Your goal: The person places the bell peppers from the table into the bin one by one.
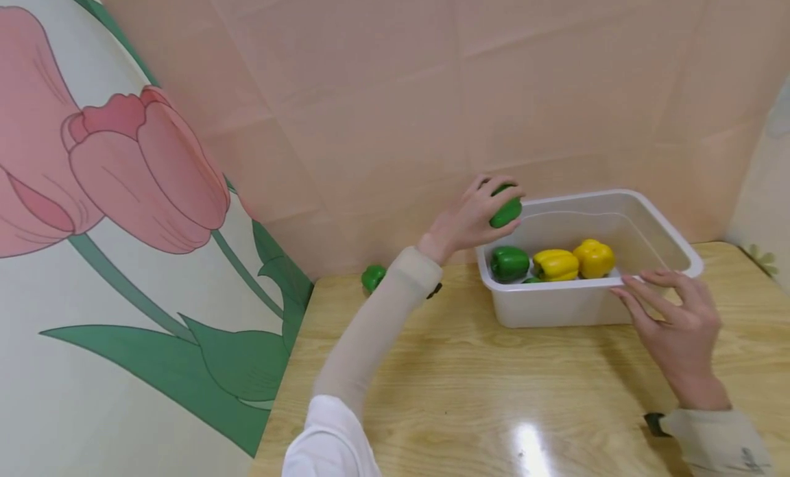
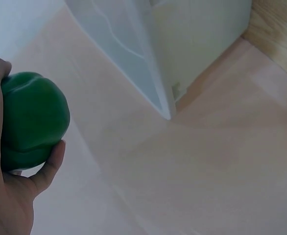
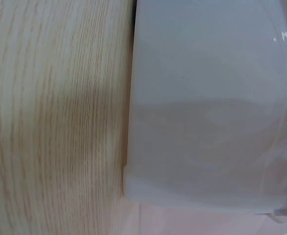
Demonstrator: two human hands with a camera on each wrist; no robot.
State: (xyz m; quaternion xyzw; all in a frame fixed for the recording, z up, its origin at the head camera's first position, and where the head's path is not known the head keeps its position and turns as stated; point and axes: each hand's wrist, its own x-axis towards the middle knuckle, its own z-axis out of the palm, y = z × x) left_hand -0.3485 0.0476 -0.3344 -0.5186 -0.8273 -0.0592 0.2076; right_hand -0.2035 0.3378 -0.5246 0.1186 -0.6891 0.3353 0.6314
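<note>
High over the left end of a white plastic bin (image 1: pixel 555 308), my left hand (image 1: pixel 472 213) grips a green bell pepper (image 1: pixel 507 211). In the left wrist view that bell pepper (image 2: pixel 35 120) sits between thumb and fingers, apart from the bin (image 2: pixel 192 44). My right hand (image 1: pixel 681 326) holds the bin's front rim near its right end, thumb and fingertips at the edge. The right wrist view shows mostly the bin's wall (image 3: pixel 207 107). Inside the bin lie a green bell pepper (image 1: pixel 509 264), two yellow bell peppers (image 1: pixel 557 265) and part of another green one (image 1: pixel 532 280).
Another green bell pepper (image 1: pixel 373 277) rests on the wooden table (image 1: pixel 469 388) at the back left, partly behind my left arm. A pink cloth (image 1: pixel 370 120) hangs behind the table. A tulip-printed panel (image 1: pixel 142 189) stands at the left.
</note>
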